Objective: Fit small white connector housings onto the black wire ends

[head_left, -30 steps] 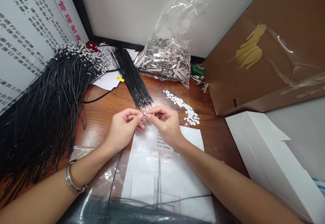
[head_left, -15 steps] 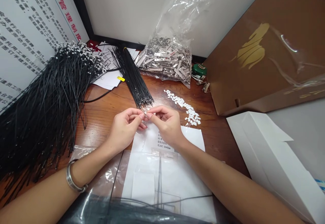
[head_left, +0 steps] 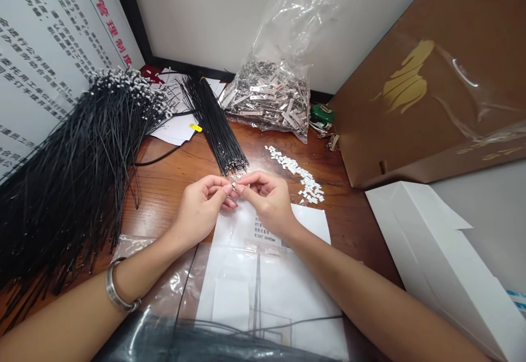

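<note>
My left hand (head_left: 201, 208) and my right hand (head_left: 269, 200) meet fingertip to fingertip above the table, both closed in a pinch. Between the tips sits something small and pale; its kind is too small to tell. Just beyond the fingers lie the stripped-looking ends of a tied bundle of black wires (head_left: 213, 126). Small white connector housings (head_left: 310, 184) are scattered in a curved heap to the right of my right hand. Beneath the hands is a printed sheet of paper (head_left: 308, 230), partly covered by clear plastic.
A large pile of black wires (head_left: 82, 148) with white ends fills the left side. Behind stands a clear bag of metal clips (head_left: 267, 96), with a green tape measure (head_left: 322, 113) beside it. A brown box (head_left: 382, 93) and a white carton (head_left: 435, 258) border the right.
Both hands keep nearly the same place, with only a slight shift of the fingertips around the small piece. The view has moved very little.
</note>
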`<state>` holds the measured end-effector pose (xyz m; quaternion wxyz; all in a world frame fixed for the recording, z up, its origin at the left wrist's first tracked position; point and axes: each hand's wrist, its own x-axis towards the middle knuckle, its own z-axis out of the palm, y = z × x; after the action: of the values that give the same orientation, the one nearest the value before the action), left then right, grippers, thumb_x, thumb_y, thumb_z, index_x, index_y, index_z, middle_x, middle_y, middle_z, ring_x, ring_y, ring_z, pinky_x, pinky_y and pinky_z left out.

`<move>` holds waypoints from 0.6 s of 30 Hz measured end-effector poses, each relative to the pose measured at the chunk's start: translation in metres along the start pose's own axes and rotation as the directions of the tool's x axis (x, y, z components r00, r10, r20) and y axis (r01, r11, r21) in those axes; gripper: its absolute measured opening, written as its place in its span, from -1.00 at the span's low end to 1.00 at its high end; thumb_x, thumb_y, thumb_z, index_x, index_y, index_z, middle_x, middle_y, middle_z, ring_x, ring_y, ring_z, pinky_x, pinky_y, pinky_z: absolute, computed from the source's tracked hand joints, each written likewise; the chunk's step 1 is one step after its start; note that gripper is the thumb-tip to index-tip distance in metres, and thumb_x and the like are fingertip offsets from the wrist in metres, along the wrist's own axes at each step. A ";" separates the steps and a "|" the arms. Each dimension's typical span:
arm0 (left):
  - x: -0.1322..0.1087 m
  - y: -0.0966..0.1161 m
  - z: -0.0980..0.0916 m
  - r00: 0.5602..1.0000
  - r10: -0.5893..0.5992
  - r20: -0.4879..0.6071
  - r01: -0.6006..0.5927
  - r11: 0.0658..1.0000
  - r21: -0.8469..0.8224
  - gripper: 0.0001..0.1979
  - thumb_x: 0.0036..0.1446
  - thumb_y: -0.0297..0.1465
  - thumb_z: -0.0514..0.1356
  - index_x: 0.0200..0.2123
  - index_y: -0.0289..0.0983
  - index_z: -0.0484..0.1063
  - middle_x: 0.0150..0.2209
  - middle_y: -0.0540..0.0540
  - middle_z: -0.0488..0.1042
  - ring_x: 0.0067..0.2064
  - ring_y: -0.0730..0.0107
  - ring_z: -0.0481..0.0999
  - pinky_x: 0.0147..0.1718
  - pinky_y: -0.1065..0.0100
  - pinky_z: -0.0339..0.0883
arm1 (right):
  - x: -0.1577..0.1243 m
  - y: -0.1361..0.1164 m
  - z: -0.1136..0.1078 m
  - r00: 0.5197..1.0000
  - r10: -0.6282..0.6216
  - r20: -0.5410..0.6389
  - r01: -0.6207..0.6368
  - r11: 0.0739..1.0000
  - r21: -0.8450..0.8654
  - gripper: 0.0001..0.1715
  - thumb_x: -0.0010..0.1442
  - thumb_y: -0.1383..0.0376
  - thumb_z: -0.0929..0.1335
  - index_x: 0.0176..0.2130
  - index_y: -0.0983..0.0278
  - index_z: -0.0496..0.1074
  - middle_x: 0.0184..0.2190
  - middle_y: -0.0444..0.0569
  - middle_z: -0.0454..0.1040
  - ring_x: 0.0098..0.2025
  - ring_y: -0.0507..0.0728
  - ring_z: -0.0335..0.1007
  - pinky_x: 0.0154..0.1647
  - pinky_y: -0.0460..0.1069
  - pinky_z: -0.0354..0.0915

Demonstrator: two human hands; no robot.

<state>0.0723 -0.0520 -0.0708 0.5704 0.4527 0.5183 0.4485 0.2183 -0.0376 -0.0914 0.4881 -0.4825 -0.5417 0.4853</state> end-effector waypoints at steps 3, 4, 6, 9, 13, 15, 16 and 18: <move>0.000 0.000 0.000 1.000 -0.002 -0.003 0.002 1.000 -0.007 -0.81 0.02 -0.31 0.30 -0.41 -0.34 0.44 -0.53 -0.03 0.50 -0.48 0.41 0.54 -0.45 0.39 0.47 | 0.000 0.000 0.000 1.000 -0.014 -0.003 0.013 1.000 -0.022 -0.89 0.00 0.26 0.42 -0.46 0.27 0.48 -0.51 -0.06 0.48 -0.49 0.04 0.31 -0.51 -0.04 0.17; 0.001 0.000 0.000 1.000 -0.004 -0.005 0.003 1.000 -0.009 -0.80 0.01 -0.31 0.31 -0.41 -0.34 0.44 -0.53 -0.03 0.50 -0.48 0.41 0.54 -0.45 0.39 0.47 | -0.001 0.000 0.001 1.000 -0.017 -0.003 0.017 0.999 -0.029 -0.89 0.00 0.26 0.42 -0.46 0.27 0.48 -0.51 -0.06 0.48 -0.49 0.04 0.30 -0.51 -0.04 0.17; 0.001 0.000 0.000 1.000 -0.008 -0.007 0.008 1.000 -0.014 -0.80 0.00 -0.31 0.31 -0.41 -0.34 0.44 -0.54 -0.03 0.50 -0.49 0.40 0.54 -0.45 0.39 0.47 | -0.001 0.000 0.001 1.000 -0.021 0.002 0.021 0.999 -0.034 -0.88 0.00 0.25 0.42 -0.46 0.27 0.48 -0.51 -0.07 0.47 -0.49 0.03 0.29 -0.52 -0.04 0.17; 0.001 0.000 0.000 1.000 -0.014 -0.005 0.014 1.000 -0.023 -0.80 0.00 -0.31 0.31 -0.42 -0.34 0.44 -0.54 -0.03 0.50 -0.49 0.40 0.54 -0.45 0.39 0.47 | -0.002 0.000 0.001 1.000 -0.030 0.004 0.030 0.999 -0.035 -0.88 0.00 0.25 0.42 -0.46 0.27 0.48 -0.51 -0.07 0.47 -0.49 0.03 0.29 -0.51 -0.04 0.17; 0.000 0.000 0.000 1.000 -0.022 -0.011 0.021 0.999 -0.029 -0.81 0.00 -0.32 0.32 -0.42 -0.35 0.44 -0.55 -0.02 0.50 -0.49 0.41 0.54 -0.45 0.39 0.47 | -0.002 0.001 0.001 0.999 -0.035 -0.003 0.035 0.999 -0.037 -0.89 0.00 0.27 0.42 -0.46 0.28 0.49 -0.49 -0.06 0.48 -0.47 0.04 0.30 -0.51 -0.04 0.16; 0.000 0.000 0.000 1.000 -0.020 -0.019 0.020 1.000 -0.021 -0.81 0.01 -0.33 0.32 -0.41 -0.35 0.45 -0.53 -0.03 0.51 -0.49 0.41 0.54 -0.45 0.39 0.48 | -0.002 0.001 0.001 1.000 -0.020 -0.008 0.020 0.999 -0.031 -0.89 0.01 0.27 0.42 -0.45 0.28 0.49 -0.50 -0.06 0.48 -0.49 0.03 0.29 -0.51 -0.04 0.16; 0.000 0.000 0.000 1.000 -0.014 -0.020 0.013 1.000 -0.016 -0.81 0.01 -0.32 0.32 -0.41 -0.34 0.45 -0.51 -0.03 0.51 -0.48 0.41 0.54 -0.44 0.39 0.48 | -0.002 0.001 0.001 1.000 -0.013 -0.012 0.012 1.000 -0.027 -0.89 0.02 0.26 0.42 -0.44 0.28 0.49 -0.50 -0.06 0.48 -0.50 0.03 0.29 -0.51 -0.04 0.16; 0.000 0.000 0.000 1.000 0.002 -0.017 -0.002 1.000 -0.006 -0.80 0.02 -0.30 0.31 -0.39 -0.34 0.46 -0.48 -0.04 0.53 -0.48 0.41 0.54 -0.44 0.39 0.47 | -0.002 0.000 0.001 1.000 -0.002 -0.021 0.002 1.000 -0.015 -0.88 0.02 0.25 0.42 -0.43 0.28 0.50 -0.52 -0.07 0.49 -0.51 0.03 0.31 -0.51 -0.03 0.18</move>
<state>0.0726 -0.0517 -0.0711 0.5669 0.4478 0.5213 0.4543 0.2175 -0.0401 -0.0916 0.4907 -0.4904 -0.5407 0.4758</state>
